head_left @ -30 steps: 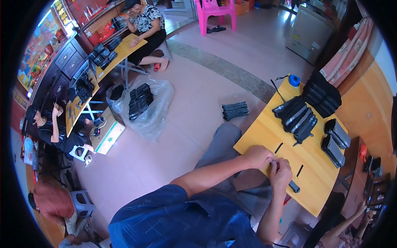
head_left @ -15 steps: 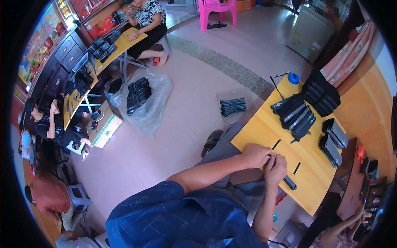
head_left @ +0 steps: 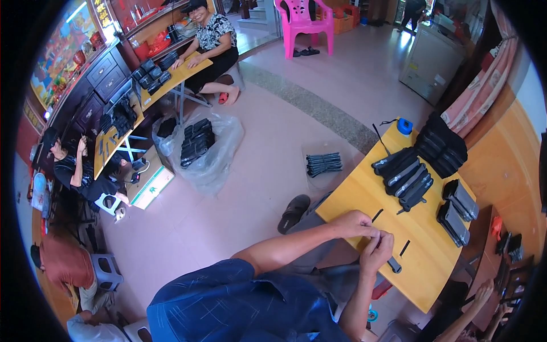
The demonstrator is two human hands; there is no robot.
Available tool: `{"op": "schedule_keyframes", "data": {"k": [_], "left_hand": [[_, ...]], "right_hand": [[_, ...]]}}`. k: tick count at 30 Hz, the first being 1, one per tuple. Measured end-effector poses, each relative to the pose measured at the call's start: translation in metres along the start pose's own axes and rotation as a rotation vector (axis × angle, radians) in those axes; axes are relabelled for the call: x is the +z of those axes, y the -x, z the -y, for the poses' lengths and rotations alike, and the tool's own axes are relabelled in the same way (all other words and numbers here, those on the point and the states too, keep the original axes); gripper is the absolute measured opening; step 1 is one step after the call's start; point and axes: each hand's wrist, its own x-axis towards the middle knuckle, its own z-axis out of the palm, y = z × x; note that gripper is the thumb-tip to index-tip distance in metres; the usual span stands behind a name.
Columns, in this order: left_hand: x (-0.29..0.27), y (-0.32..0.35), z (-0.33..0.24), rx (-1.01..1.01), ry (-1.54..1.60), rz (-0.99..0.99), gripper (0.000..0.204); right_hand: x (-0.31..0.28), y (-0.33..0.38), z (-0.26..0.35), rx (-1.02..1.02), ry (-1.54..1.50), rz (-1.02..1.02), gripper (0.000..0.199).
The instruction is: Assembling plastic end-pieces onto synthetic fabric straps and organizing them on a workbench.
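My left hand (head_left: 354, 224) and my right hand (head_left: 377, 249) meet over the near part of the yellow table (head_left: 364, 196). Both have their fingers closed in a pinch, fingertips touching or nearly so. From under my right hand sticks out the rounded end of a dark grey strap-like piece (head_left: 394, 265); the rest of it is covered by the fingers. What my left fingertips pinch is hidden. One short black strip (head_left: 377, 215) lies just beyond my left hand, and another black strip (head_left: 404, 248) lies right of my right hand.
Black pouch-like pieces (head_left: 403, 178) lie in a row farther up the table, beside a black stack (head_left: 441, 145), dark bundles (head_left: 457, 212) and a blue round object (head_left: 404, 126). Bundled dark strips (head_left: 323, 164) fill a clear bin on the floor. Other people sit at tables on the left.
The view has shifted slightly. My hands stay together over the table, and less of the grey piece shows below my right hand. The far seated person has lowered a hand to the table.
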Motion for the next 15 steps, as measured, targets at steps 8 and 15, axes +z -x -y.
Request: {"op": "schedule_keyframes", "data": {"k": [8,15], "left_hand": [[0.022,0.006,-0.007,0.099,0.28,0.094,0.035],[0.038,0.014,-0.013,0.212,0.385,0.158,0.028]], "right_hand": [[-0.019,0.005,0.003,0.033,-0.098,-0.041,0.011],[-0.035,0.011,0.017,0.139,-0.182,-0.078,0.016]]}}
